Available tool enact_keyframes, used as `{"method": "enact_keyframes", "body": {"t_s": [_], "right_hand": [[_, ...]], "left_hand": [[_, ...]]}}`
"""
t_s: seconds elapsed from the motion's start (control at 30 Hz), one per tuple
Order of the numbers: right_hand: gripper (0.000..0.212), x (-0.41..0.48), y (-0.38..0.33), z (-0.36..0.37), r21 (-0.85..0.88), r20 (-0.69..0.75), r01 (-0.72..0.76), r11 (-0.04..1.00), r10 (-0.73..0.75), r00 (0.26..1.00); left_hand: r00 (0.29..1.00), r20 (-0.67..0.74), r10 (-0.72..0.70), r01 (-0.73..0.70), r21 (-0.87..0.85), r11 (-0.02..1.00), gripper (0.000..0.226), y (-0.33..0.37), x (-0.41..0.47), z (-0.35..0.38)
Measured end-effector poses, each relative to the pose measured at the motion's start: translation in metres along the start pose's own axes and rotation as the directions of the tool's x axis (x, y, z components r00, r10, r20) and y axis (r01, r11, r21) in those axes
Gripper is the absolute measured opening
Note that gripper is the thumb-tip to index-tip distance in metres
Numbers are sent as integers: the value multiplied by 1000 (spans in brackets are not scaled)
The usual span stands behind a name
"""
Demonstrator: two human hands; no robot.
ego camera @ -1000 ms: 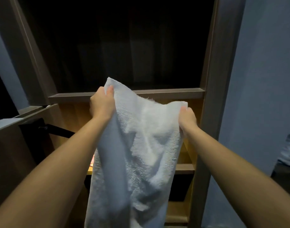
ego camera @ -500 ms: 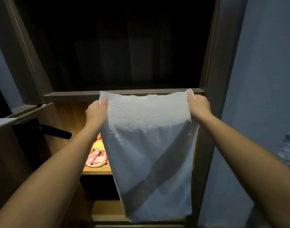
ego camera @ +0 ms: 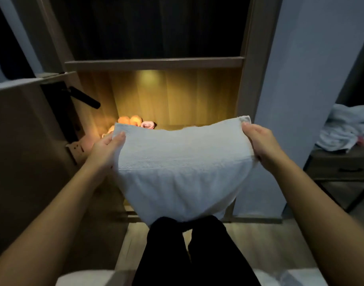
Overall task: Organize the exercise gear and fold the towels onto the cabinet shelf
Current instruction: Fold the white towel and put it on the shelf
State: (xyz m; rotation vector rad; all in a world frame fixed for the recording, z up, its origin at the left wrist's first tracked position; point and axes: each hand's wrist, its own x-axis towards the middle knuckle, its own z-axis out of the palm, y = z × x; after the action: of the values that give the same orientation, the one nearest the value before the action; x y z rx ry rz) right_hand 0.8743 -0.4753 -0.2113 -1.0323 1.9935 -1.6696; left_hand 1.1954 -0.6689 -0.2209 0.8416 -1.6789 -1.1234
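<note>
Head view: the left hand (ego camera: 105,150) and right hand (ego camera: 262,144) each grip one top corner of a white towel (ego camera: 177,172). The thumbs lie over the cloth; the rest of the fingers (ego camera: 119,137) are tucked under it, mostly hidden. The towel is stretched wide between the two sets of fingers and held off any surface. Its lower part sags toward the person's black trousers (ego camera: 189,254).

Just beyond the left fingers, on the lit cabinet shelf (ego camera: 172,127), sit orange and pink exercise items (ego camera: 131,120). The towel edge half hides them and I cannot tell what kind they are.

Left of the left fingers is an open cabinet door (ego camera: 22,141) with a black handle (ego camera: 85,98). Well right of the right fingers, a table (ego camera: 340,164) carries a crumpled heap of pale cloth (ego camera: 346,129).
</note>
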Motion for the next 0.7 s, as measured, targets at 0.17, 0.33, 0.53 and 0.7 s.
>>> {"method": "enact_keyframes", "body": {"t_s": [0.17,0.33,0.53,0.7], "right_hand": [[26,-75,-3,-27,152,186,-142,978,113,976],[28,-107,-21,-49,206,222,-179,962,132,966],[27,-104,26,-17,138,82,-238,961,228,970],[36,-90,94,33,-131,-88,-191,973,181,980]], "left_hand": [[975,151,-162,173,-63,983,35,25,-80,-29],[955,223,-196,254,-272,928,37,49,-112,-40],[949,105,-297,301,-20,953,29,-10,-101,-12],[932,-105,-346,362,240,901,37,-85,-85,27]]}}
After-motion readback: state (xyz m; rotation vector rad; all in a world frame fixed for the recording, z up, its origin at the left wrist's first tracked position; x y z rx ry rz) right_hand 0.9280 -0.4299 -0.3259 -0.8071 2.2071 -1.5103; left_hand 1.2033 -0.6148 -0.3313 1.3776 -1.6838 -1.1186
